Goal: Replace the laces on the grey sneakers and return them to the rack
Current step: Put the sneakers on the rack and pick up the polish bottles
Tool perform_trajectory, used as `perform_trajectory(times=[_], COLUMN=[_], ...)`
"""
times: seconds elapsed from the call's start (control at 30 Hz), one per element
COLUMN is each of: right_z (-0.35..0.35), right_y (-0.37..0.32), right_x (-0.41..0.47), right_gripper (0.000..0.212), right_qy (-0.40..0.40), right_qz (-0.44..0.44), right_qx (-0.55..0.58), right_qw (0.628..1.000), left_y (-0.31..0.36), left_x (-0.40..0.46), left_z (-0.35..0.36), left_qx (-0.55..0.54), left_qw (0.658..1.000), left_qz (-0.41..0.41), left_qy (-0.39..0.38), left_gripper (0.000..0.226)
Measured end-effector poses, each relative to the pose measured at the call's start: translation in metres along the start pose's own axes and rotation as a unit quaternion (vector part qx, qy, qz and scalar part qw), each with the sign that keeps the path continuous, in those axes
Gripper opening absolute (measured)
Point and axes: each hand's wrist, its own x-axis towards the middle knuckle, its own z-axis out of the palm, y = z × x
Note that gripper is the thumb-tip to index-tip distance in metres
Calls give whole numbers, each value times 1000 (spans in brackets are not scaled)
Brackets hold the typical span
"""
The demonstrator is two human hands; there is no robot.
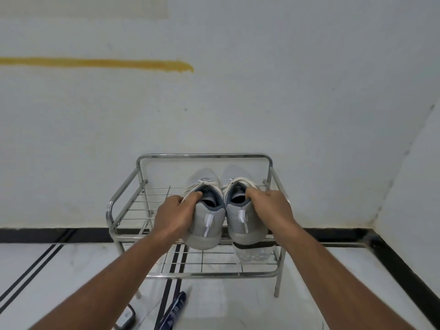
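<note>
Left hand [172, 214] and right hand [270, 208] reaching forward on outstretched arms, each gripping the collar of one grey sneaker, fingers hooked inside the opening. Left sneaker [206, 222] and right sneaker [242, 220] side by side, heels toward the camera, on the top shelf of a metal wire rack [123, 206] against a white wall [238, 91].

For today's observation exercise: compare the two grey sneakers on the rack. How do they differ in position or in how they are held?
The left sneaker is gripped by the left hand; the right sneaker by the right hand. The left sneaker's heel sticks out lower and nearer over the top shelf's front edge than the right sneaker's. Both are grey with white laces and heel tabs, toes to the wall, each held at the collar by curled fingers.
</note>
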Motion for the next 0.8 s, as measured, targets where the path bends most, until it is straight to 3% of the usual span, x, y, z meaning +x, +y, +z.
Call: perform_trajectory(times=[0.17, 0.3, 0.37, 0.47, 0.57, 0.7, 0.8], right_z=[10, 7, 8, 16, 21, 23, 30], right_y=[17, 47, 61, 74, 74, 67, 70], right_x=[24, 8, -3, -1, 7, 5, -17], right_gripper=[39, 68, 75, 93, 103, 91, 73], right_qy=[-15, -54, -39, -1, 14, 14, 150], right_qz=[-32, -45, -84, -114, -118, -115, -159], right_qx=[7, 73, 84, 71, 70, 78, 79], right_qw=[999, 995, 992, 991, 990, 990, 973], left_y=[-13, -24, -28, -35, -31, -26, -36], left_x=[24, 10, -9, -24, -19, -13, -32], left_z=[23, 25, 25, 28, 30, 31, 32], left_qx=[8, -74, -93, -23, 1, 5, 117], left_qw=[1000, 995, 991, 990, 990, 991, 974], left_qz=[-16, -35, 26, 117, 123, 113, 188], left_qy=[-10, -62, -87, -80, -72, -76, 58], left_gripper=[65, 81, 68, 55, 58, 85, 84])
